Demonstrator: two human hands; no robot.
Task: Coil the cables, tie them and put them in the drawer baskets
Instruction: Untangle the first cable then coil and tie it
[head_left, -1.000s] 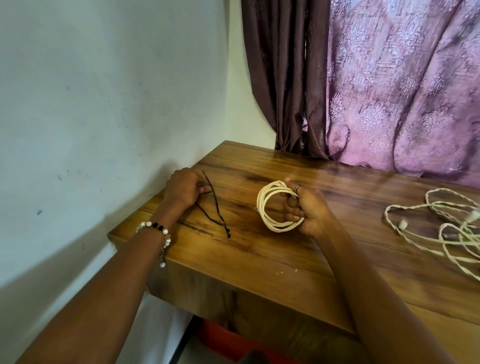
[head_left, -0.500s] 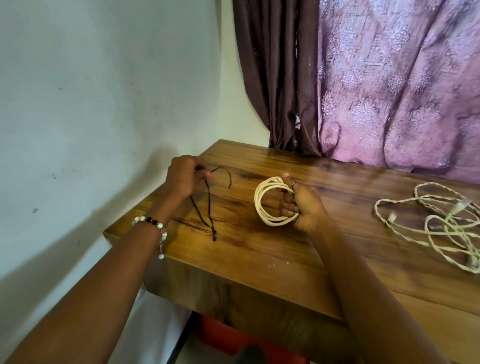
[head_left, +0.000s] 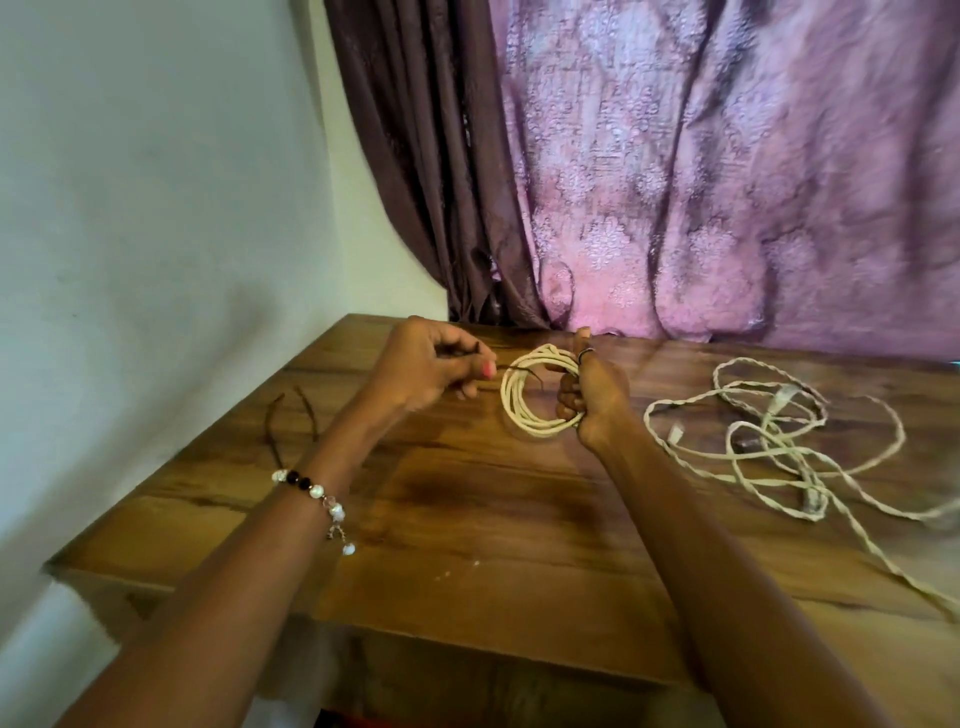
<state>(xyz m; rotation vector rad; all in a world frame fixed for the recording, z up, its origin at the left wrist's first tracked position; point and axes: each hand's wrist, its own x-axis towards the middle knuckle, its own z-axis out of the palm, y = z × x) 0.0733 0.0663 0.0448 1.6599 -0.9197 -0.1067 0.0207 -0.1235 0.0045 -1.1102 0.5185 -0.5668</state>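
One tie (head_left: 522, 370) lifted by left hand (head_left: 426, 366), now reaching coil (head_left: 535, 397).

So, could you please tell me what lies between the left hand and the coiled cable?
In the head view, only a thin dark tie, pinched by the left hand, spans the gap and reaches into the coiled cable, which the right hand holds.

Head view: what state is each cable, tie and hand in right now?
Coiled cable: wound in loops, held upright, not yet tied.
Black tie: pinched, reaching into the coil.
Spare ties: lying on the table.
Loose cables: tangled, uncoiled.
Left hand: pinches the tie.
Right hand: grips the coil.
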